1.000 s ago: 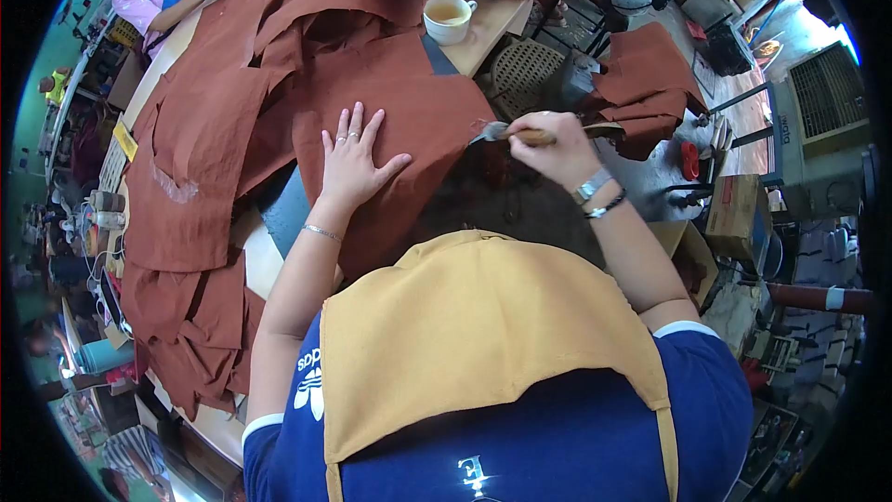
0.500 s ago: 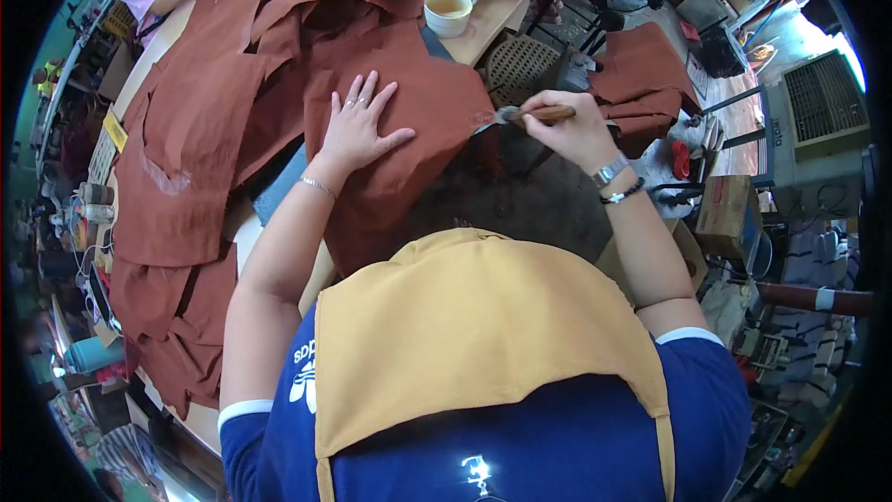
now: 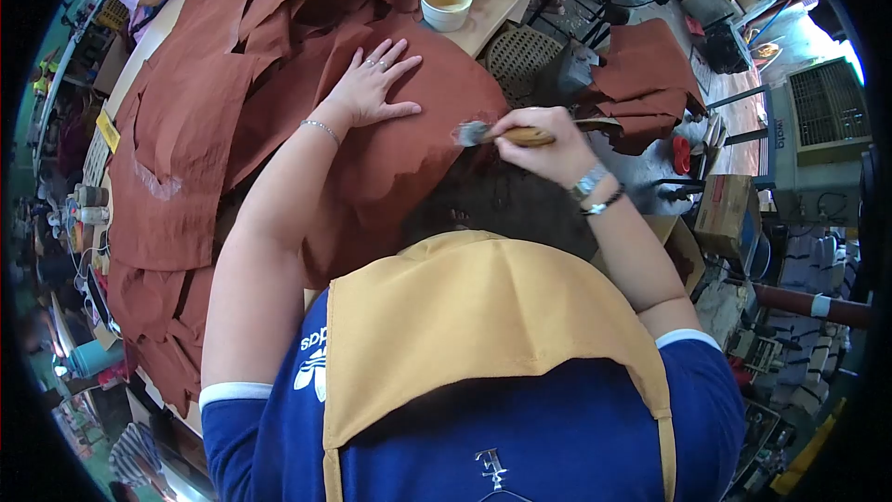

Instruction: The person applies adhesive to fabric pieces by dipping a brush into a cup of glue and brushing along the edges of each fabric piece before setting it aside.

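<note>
My left hand (image 3: 376, 85) lies flat with fingers spread on a piece of reddish-brown fabric (image 3: 448, 84), pressing it to the table. In my right hand (image 3: 550, 147) is a brush (image 3: 528, 136) with a wooden handle. Its pale bristles touch the fabric near the right edge of the piece, where a whitish wet-looking smear shows. Beyond the fabric stands a white cup (image 3: 444, 17) of amber liquid at the table's corner.
More reddish-brown fabric pieces (image 3: 177, 177) are heaped along the left and far side. Others (image 3: 646, 74) hang over a support at the right, near a woven stool (image 3: 522, 65). A cardboard box (image 3: 723, 216) stands at right. Two other people sit across the table.
My right hand has moved the brush left, from the fabric's edge onto its surface. My left hand has shifted slightly right and up, and the fabric piece has shifted and now lies smoother.
</note>
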`<act>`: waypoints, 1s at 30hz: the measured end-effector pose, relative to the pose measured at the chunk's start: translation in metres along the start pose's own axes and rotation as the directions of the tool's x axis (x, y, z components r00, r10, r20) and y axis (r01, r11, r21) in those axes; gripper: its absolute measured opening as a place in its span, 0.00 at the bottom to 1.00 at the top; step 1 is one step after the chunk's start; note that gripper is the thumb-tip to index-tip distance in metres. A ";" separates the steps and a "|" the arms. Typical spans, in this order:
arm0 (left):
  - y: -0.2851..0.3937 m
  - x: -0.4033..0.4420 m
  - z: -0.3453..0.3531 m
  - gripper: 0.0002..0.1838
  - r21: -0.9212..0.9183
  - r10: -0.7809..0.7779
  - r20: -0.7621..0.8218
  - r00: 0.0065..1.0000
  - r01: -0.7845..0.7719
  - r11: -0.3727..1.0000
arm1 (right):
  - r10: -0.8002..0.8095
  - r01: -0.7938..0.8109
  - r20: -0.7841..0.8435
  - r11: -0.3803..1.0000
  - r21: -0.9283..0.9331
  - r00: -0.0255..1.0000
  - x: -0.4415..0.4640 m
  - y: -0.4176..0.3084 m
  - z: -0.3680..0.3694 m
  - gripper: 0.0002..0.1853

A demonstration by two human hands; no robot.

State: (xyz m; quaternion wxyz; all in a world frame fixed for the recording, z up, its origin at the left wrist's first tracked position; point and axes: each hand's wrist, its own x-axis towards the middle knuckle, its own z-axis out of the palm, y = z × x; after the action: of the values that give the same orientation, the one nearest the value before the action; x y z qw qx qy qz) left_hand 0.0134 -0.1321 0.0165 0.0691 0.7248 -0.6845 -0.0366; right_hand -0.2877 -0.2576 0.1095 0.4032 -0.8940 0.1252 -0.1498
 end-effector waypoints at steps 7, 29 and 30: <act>-0.013 0.036 0.002 0.48 0.078 0.165 0.003 0.986 -0.165 0.983 | -0.131 0.130 -0.093 0.991 -0.009 0.987 -0.001 -0.011 -0.003 0.07; 0.003 -0.127 -0.012 0.42 -0.078 -0.213 0.000 0.977 0.212 0.974 | -0.151 0.150 -0.013 0.987 -0.051 0.988 -0.002 -0.009 0.026 0.08; 0.000 -0.126 -0.011 0.42 -0.063 -0.203 -0.005 0.979 0.202 0.977 | -0.076 0.074 -0.020 0.995 -0.072 0.997 -0.007 -0.009 0.016 0.07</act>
State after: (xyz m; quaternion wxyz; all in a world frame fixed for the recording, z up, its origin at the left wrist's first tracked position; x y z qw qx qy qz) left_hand 0.0079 -0.0060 0.0222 0.0915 0.7883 -0.6054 -0.0607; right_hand -0.2877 -0.2385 0.1051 0.3639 -0.9100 0.1015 -0.1706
